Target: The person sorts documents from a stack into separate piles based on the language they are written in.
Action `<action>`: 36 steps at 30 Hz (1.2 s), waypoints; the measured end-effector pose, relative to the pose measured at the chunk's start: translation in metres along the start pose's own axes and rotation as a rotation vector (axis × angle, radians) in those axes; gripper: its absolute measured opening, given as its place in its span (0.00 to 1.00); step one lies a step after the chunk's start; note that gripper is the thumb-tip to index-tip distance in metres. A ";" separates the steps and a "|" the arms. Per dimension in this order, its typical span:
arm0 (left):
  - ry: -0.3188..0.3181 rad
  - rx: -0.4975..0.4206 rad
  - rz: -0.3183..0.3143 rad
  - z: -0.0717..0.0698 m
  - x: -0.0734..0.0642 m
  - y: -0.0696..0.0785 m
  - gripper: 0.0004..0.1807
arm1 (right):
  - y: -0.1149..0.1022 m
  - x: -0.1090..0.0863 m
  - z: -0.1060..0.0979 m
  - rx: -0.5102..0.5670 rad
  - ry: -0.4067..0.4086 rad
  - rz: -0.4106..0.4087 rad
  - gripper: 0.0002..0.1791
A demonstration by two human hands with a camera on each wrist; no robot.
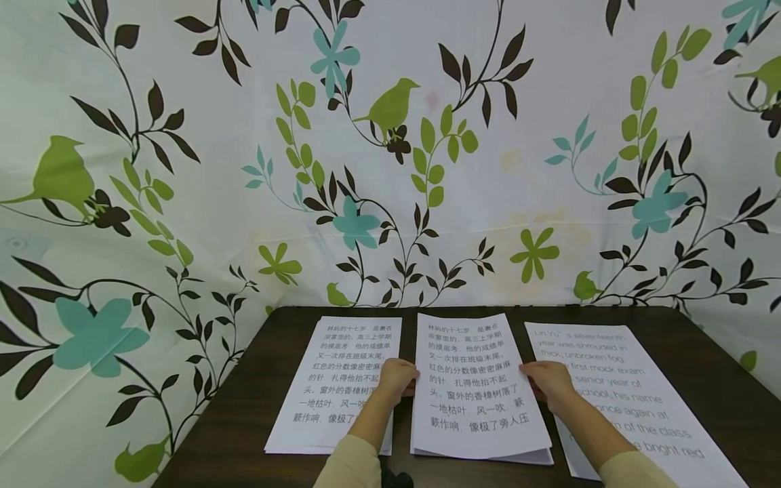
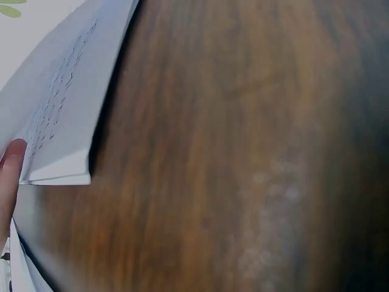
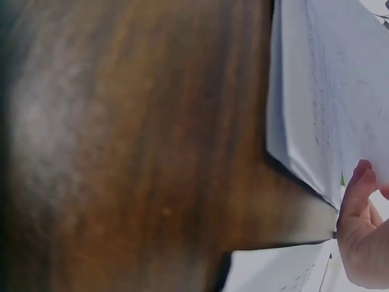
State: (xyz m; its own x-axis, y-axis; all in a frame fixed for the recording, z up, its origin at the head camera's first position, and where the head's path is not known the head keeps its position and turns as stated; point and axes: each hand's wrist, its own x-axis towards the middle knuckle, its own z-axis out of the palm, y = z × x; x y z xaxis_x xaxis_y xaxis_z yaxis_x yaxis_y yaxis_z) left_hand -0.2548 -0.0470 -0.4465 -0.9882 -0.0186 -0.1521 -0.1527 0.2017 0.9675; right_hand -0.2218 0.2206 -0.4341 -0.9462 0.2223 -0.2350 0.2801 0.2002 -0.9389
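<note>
Paper stack [image 1: 466, 386] with Chinese print is positioned at the middle of the table [image 1: 226, 434], its top edge near the table's far edge. Its left edge is pinched by the left hand [image 1: 398, 377], its right edge by the right hand [image 1: 549, 383]; both grips are set at about the same level. The forearms [image 1: 371, 413] are angled inward from the near edge. In the right wrist view, a fingertip [image 3: 363, 170] is laid on the page. At the stack's lower right corner, another sheet is exposed beneath. Toward the table's left edge, a second Chinese-printed pile [image 1: 335, 379] is partly covered by the left forearm; toward the right edge, English-printed paper [image 1: 634, 400] is crossed by the right forearm.
</note>
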 end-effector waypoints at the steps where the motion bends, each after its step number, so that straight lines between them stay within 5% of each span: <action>1: -0.005 0.004 0.001 0.000 0.000 0.000 0.06 | 0.001 0.000 0.000 -0.013 -0.005 -0.002 0.19; 11: 0.015 0.068 0.015 -0.001 -0.004 0.001 0.06 | 0.006 -0.003 0.004 -0.121 0.011 0.009 0.16; 22: 0.049 0.102 0.026 -0.003 -0.004 0.008 0.06 | 0.006 -0.005 0.004 -0.116 0.032 0.025 0.17; 36: 0.048 0.116 0.009 -0.024 -0.006 0.023 0.09 | -0.012 -0.011 0.016 -0.063 0.056 0.019 0.18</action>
State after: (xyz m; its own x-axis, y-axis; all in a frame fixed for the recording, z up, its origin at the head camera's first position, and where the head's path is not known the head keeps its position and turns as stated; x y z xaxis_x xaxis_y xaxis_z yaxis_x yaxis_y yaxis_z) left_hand -0.2531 -0.0654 -0.4190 -0.9894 -0.0630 -0.1311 -0.1444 0.3138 0.9384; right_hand -0.2177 0.2006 -0.4239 -0.9306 0.2794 -0.2365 0.3094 0.2548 -0.9162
